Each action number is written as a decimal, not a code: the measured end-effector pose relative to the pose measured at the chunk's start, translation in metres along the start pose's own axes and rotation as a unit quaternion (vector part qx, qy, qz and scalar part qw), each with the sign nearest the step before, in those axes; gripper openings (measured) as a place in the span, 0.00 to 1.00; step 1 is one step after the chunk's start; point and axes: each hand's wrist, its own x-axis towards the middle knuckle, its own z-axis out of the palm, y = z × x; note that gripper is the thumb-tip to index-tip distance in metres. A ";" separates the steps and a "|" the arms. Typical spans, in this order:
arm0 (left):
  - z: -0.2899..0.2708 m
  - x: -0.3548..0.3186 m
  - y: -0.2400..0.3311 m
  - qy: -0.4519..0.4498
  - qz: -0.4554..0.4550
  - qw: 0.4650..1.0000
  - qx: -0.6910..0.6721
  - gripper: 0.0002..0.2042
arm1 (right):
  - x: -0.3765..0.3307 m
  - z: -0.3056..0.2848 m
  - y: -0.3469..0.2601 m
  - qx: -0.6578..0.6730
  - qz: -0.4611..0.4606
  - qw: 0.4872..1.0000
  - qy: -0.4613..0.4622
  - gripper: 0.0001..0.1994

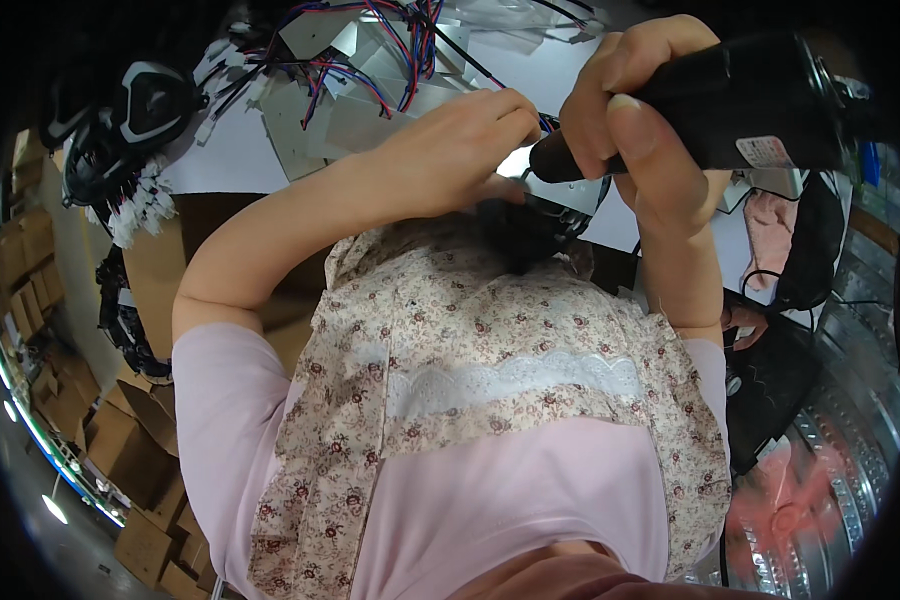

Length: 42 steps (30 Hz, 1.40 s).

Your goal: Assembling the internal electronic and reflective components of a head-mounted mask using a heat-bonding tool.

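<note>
My right hand point(635, 120) grips a black electric screwdriver point(740, 105), its tip pointing left and down toward a small metal part point(560, 190). My left hand point(475, 130) is closed with pinched fingers right at the driver's tip, holding that metal part steady over a dark piece below it. What lies under the fingers is hidden. My flowered apron and pink shirt fill the lower middle of the view.
Grey metal plates with red, blue and black wires point(370, 70) lie piled on the white table point(220, 160). Black and white parts point(120, 120) sit at the left. Cardboard boxes point(120, 460) stand on the floor at left; a roller conveyor point(850, 450) runs at right.
</note>
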 end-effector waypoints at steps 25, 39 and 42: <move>0.021 -0.033 0.028 0.048 0.094 0.990 0.094 0.13 | -0.069 -0.047 -0.106 0.093 -0.139 0.950 0.262 0.15; 0.038 -0.049 0.031 0.123 0.080 0.979 0.143 0.17 | -0.144 -0.009 -0.049 -0.020 0.070 0.914 0.398 0.15; 0.042 -0.050 0.029 0.120 0.082 0.976 0.159 0.17 | -0.146 -0.007 -0.044 -0.013 0.061 0.909 0.413 0.15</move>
